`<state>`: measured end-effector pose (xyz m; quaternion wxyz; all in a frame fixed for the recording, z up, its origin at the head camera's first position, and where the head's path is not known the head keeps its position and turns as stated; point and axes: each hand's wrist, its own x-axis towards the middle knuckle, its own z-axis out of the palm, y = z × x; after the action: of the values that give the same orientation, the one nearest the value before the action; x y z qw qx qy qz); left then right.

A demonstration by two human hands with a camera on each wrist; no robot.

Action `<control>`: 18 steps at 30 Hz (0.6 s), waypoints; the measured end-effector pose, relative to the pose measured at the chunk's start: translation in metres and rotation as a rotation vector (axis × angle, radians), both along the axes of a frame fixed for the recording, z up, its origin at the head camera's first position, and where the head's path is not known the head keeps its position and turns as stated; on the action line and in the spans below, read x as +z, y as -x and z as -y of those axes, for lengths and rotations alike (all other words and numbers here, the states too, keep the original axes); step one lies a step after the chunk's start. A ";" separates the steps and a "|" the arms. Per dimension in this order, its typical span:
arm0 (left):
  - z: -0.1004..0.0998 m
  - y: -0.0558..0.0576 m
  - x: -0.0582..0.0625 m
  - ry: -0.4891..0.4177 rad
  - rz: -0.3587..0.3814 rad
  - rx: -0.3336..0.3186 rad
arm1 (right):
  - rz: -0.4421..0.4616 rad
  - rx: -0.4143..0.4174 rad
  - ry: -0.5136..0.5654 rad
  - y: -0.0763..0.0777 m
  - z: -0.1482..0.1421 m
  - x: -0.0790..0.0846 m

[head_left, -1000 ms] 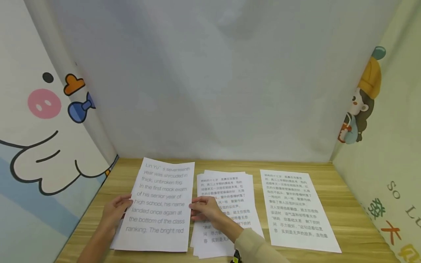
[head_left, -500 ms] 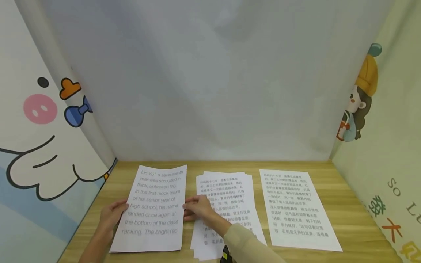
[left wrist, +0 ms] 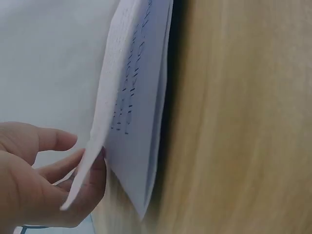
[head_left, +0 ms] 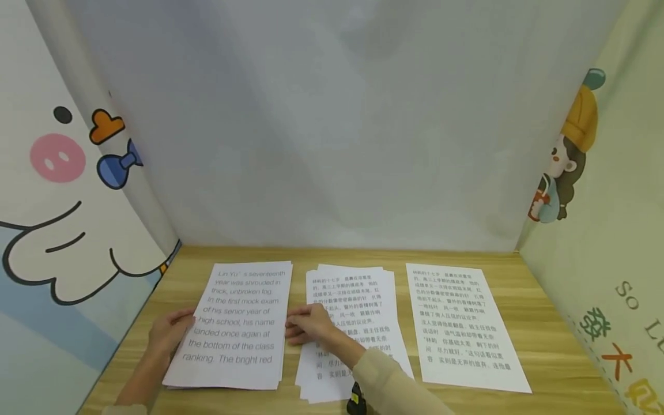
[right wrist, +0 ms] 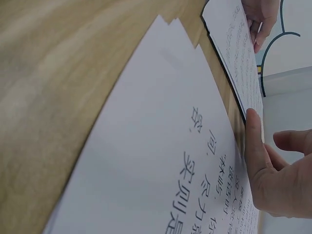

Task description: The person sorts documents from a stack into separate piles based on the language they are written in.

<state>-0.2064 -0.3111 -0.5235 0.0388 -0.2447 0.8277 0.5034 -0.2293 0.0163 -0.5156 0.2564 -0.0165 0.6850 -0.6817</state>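
Observation:
A stack of white sheets printed in English point(head_left: 233, 328) is at the left of the table. My left hand point(head_left: 170, 333) is at its left edge. In the left wrist view, the raised edge of the top sheet point(left wrist: 100, 117) passes between the fingers of that hand point(left wrist: 53, 180), standing apart from the printed sheet beneath point(left wrist: 136, 126). At the stack's right edge are the fingertips of my right hand point(head_left: 311, 325), its fingers extended and the thumb apart in the right wrist view. The right forearm crosses a middle stack with Chinese print point(head_left: 353, 300), hiding part of it.
A single sheet with Chinese print point(head_left: 467, 328) lies on the right of the wooden table point(head_left: 560, 369). Behind the table rises a plain pale backdrop point(head_left: 332, 144). Cartoon-printed panels stand at the left point(head_left: 46, 230) and right point(head_left: 596, 242).
Both hands have moved left with the upper English-printed sheet, which is now lower and more nearly lined up over the sheets beneath. The middle stack and the right sheet stay put.

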 end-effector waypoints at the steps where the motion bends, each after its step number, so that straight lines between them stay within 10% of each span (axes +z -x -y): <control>1: 0.001 -0.001 0.001 0.018 -0.019 -0.010 | -0.003 0.005 -0.006 -0.001 -0.001 0.001; 8: 0.003 -0.008 0.015 0.056 -0.116 -0.039 | -0.035 0.020 -0.014 -0.002 -0.011 0.003; 18: -0.032 -0.013 0.022 -0.070 -0.065 -0.176 | -0.066 0.060 -0.015 -0.005 -0.037 0.003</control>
<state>-0.1931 -0.2789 -0.5015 0.0647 -0.1532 0.8286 0.5345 -0.2239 0.0533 -0.5125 0.2540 -0.0574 0.6974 -0.6677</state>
